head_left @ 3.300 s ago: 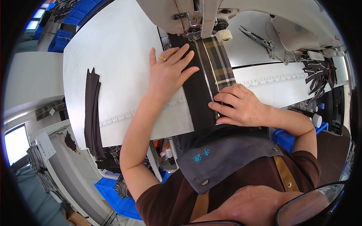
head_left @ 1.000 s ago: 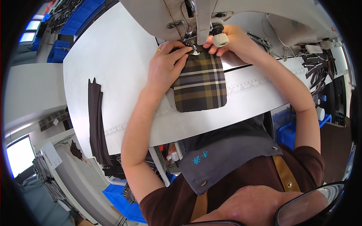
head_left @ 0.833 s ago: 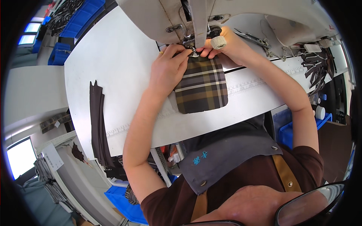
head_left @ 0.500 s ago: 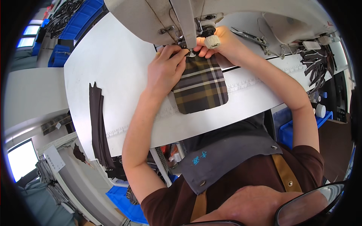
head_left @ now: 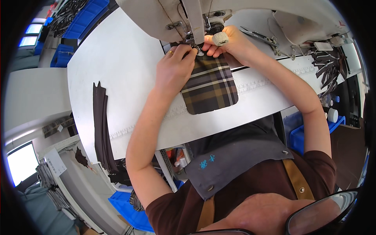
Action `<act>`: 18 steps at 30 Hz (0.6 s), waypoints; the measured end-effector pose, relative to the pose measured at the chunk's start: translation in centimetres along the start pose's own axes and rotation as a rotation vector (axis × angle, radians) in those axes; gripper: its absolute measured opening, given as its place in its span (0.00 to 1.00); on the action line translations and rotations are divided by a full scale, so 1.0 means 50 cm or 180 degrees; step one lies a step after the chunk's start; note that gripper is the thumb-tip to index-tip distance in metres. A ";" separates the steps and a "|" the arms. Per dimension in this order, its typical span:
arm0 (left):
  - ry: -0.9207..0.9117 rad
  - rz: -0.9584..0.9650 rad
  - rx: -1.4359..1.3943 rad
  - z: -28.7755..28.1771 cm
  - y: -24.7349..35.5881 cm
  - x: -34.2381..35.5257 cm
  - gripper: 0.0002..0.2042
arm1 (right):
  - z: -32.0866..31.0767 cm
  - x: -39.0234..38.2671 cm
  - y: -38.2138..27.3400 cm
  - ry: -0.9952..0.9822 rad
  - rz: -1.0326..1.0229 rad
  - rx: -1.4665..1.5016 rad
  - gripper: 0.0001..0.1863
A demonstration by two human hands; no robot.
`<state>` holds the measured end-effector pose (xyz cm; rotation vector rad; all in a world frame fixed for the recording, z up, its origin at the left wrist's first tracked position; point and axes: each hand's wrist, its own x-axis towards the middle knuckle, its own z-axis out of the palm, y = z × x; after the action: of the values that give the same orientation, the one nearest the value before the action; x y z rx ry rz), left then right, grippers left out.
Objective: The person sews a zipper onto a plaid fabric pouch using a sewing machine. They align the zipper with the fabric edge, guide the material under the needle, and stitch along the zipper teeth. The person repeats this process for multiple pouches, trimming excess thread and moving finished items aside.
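Plaid cloth (head_left: 210, 89): likely soft, light; best held by side edges. Left hand (head_left: 174, 71), right hand (head_left: 236, 45): half-curled, grip unclear.

A checked cloth (head_left: 211, 90) lies on the white table (head_left: 117, 62), its top edge at the foot of the sewing machine (head_left: 147, 17); the left hand (head_left: 175, 69) curls at the cloth's upper left, fingertips beside the foot; the right hand (head_left: 232, 44), partly behind a pale knob (head_left: 220, 38), touches the upper right; dark strips (head_left: 101, 125) lie well left; scissors (head_left: 259, 36) lie beyond the right wrist.
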<state>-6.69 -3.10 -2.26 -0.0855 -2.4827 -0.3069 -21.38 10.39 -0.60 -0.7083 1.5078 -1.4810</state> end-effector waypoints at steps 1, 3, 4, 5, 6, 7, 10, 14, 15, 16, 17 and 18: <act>0.0012 0.0037 0.0115 0.002 0.004 0.002 0.06 | 0.000 0.000 0.001 -0.0014 -0.0012 -0.0031 0.17; 0.0071 0.0012 0.0110 0.003 0.004 0.001 0.05 | -0.001 0.002 0.002 -0.0027 -0.0029 0.0001 0.17; 0.0120 -0.0054 -0.0021 0.007 -0.001 -0.002 0.05 | -0.001 0.002 0.002 -0.0033 -0.0038 0.0017 0.16; 0.0179 -0.0119 -0.0154 0.010 -0.004 -0.003 0.05 | -0.003 0.003 0.001 -0.0046 -0.0016 0.0000 0.16; 0.0122 -0.0161 -0.0151 0.008 -0.003 -0.004 0.06 | -0.006 0.002 -0.002 -0.0059 0.0005 -0.0018 0.16; 0.0067 -0.0203 -0.0148 0.004 -0.001 -0.004 0.06 | -0.008 0.001 -0.004 -0.0073 0.0026 -0.0036 0.16; 0.0000 -0.0136 0.0035 0.000 0.001 -0.002 0.07 | -0.006 0.000 -0.007 -0.0039 0.0054 -0.0005 0.16; 0.0054 0.0083 0.0251 0.003 0.004 0.003 0.06 | 0.003 -0.002 0.002 0.0042 -0.0047 -0.0061 0.17; 0.0058 0.0084 0.0279 0.004 0.004 0.003 0.06 | 0.005 -0.002 0.001 0.0049 -0.0039 -0.0095 0.17; 0.0063 0.0085 0.0307 0.005 0.005 0.001 0.06 | 0.006 -0.002 0.000 0.0057 -0.0032 -0.0130 0.17; 0.0070 0.0092 0.0334 0.006 0.005 -0.001 0.06 | 0.006 -0.002 0.000 0.0042 -0.0030 -0.0150 0.17; 0.0078 0.0088 0.0301 0.005 0.006 -0.001 0.06 | 0.004 -0.003 -0.001 0.0028 -0.0027 -0.0170 0.18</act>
<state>-6.79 -2.77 -2.43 -0.0761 -2.4653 -0.1774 -21.13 10.40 -0.53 -0.7414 1.5578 -1.4567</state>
